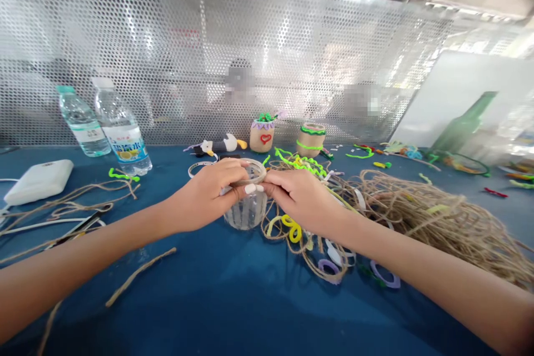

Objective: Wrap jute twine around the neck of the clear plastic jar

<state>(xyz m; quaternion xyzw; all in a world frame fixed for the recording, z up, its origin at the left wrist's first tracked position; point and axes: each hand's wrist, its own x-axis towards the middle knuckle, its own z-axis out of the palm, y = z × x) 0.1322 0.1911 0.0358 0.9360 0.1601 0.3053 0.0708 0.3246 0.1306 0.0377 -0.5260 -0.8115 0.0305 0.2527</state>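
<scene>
A clear jar [245, 214] with vertical strips on its side stands on the blue table, twine around its rim. My left hand [212, 192] is closed at the rim, its fingers over the top and the thumb pressing the twine [250, 178] at the near side. From the right, my right hand [301, 197] pinches the twine at the same rim, its fingertips close to the left thumb. The jar's upper part is partly hidden behind the fingers.
A large heap of twine [409, 206] lies right. Two twine-wrapped jars [261, 138] stand behind, near a mesh screen [167, 55]. Two water bottles [125, 136] and a white box [39, 181] are left. Pipe cleaners [294, 228] and scissors [79, 228] lie about.
</scene>
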